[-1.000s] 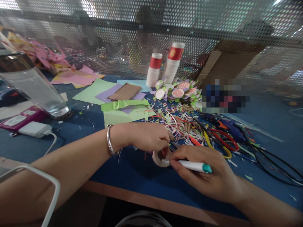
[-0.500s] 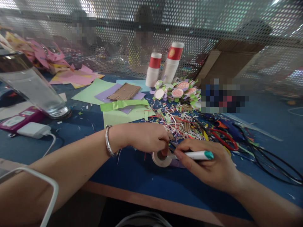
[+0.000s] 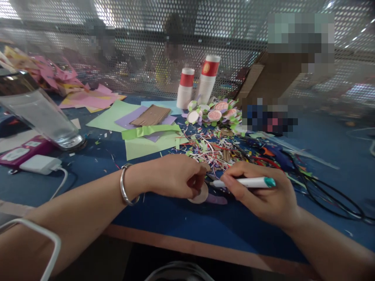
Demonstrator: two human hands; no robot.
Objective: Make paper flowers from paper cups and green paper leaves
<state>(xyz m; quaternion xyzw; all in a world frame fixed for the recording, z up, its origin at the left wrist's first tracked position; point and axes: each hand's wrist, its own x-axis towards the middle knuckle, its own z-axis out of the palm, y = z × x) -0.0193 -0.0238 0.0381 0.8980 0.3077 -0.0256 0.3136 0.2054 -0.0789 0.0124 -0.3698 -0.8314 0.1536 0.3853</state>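
The right hand (image 3: 260,191) pinches the pen (image 3: 253,182), now drawn off the disc (image 3: 202,195) toward two o'clock; contact looks paused. The left hand (image 3: 172,175) curls at the disc's eleven o'clock, grip hidden.

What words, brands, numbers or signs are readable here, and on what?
No words or numbers can be read.
Taller stack of white-and-red paper cups: gold round emblem, too small to make out.
Round discs with reddish print: pattern or lettering, too blurred to tell.
Flat purple object with white panels: any markings too blurred.
White marker with teal end: no readable lettering.
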